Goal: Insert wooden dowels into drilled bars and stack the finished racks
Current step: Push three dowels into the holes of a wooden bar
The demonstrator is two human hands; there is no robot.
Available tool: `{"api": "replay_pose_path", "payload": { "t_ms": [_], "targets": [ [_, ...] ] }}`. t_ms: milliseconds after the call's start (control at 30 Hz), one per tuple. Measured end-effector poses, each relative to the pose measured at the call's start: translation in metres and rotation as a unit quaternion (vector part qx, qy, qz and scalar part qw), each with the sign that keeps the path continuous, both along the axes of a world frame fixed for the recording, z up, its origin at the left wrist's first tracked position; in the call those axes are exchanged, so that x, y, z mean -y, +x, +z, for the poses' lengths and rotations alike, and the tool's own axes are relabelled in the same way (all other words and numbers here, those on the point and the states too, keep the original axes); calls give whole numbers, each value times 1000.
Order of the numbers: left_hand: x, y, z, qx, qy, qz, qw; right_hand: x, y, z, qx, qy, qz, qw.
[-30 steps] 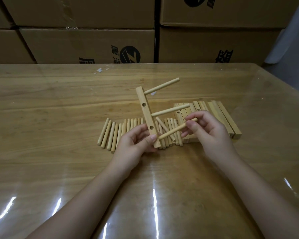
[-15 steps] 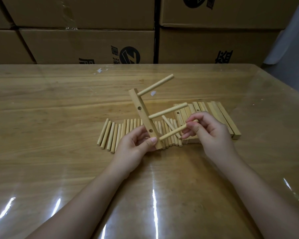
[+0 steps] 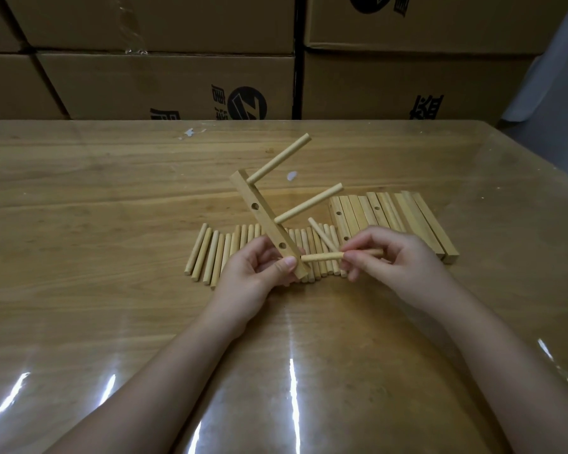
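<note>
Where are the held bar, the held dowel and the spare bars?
bar (image 3: 266, 226): head view, face between the open holes.
dowel (image 3: 322, 256): head view, bare shaft near the bar.
spare bars (image 3: 404, 217): head view, middle of the row.

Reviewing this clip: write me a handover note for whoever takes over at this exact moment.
Left hand grips the bar near its lower end, tilted above the table.
Right hand pinches a dowel, its tip at the bar's bottom side hole; seating unclear.
Done: two dowels fitted higher up.
To do: seat this dowel, likely fill the two open front holes, stack.
Loose dowels and spare bars lie behind the hands.
</note>
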State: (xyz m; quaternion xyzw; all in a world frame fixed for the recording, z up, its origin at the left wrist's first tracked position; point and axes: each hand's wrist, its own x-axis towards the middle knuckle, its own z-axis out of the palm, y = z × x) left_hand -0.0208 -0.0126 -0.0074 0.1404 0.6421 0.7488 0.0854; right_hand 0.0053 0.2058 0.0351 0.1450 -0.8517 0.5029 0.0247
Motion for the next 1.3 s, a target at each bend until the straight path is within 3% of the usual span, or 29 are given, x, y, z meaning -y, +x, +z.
{"api": "replay_pose_path", "payload": {
  "t_ms": [133, 367, 600, 867, 1300],
  "targets": [
    [0, -1, -1, -11, -11, -10, 1000, 4, -1, -8, -43, 150, 25, 987],
    [-1, 0, -1, -30, -34, -5, 999, 9, 0, -10, -190, 269, -20, 944],
    [-3, 2, -1, -35, -47, 4, 998, 19, 7, -1, -233, 349, -32, 907],
    [-3, 3, -1, -28, -38, 1, 999, 23, 9, 0, -213, 362, -28, 907],
    [-1, 0, -7, -65, -115, 21, 991, 22, 5, -1, -162, 344, -19, 924]
  ]
}}
